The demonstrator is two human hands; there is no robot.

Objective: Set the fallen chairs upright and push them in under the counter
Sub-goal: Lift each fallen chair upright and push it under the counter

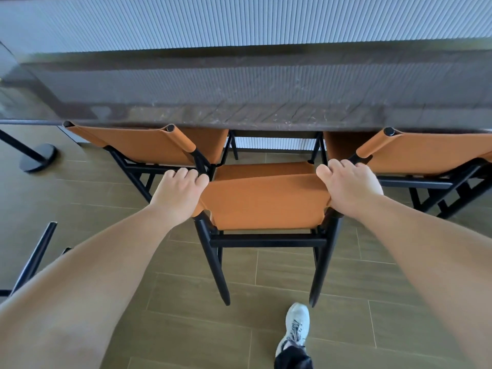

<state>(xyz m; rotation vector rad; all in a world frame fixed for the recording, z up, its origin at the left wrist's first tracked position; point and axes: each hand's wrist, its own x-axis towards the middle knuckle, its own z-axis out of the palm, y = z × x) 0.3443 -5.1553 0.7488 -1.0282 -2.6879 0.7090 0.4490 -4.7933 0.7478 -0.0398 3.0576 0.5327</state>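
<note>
**Desk:** Head view — what are you gripping?

**Caption:** You are standing upright the middle chair (266, 201), its backrest a smooth orange leather-like sling stretched over round black metal posts. Your left hand (178, 193) is curling round the backrest's top left corner, fingers pressed together and hooked over the front edge, thumb hidden. Your right hand (348, 185) is clamping the top right corner the same way, fingers bunched and wrapped over the sling. The backrest is lying between your two hands, directly under your knuckles.

**Desk:** And where is the chair sitting?

**Caption:** It is standing on four slim black legs on the tan wood-grain tile floor (346, 288), its seat front reaching under the edge of the dark, scuffed stone-look counter (266, 113). It is not fully in; the backrest is standing well clear of the edge. A left chair (149, 145) and a right chair (426, 153), same orange and black, are sitting tucked in, their backrests at the counter's edge. Behind the counter a pale ribbed wall panel (239, 22) is running across. Your white sneaker (295, 328) is planted just behind the chair's right rear leg.
</note>
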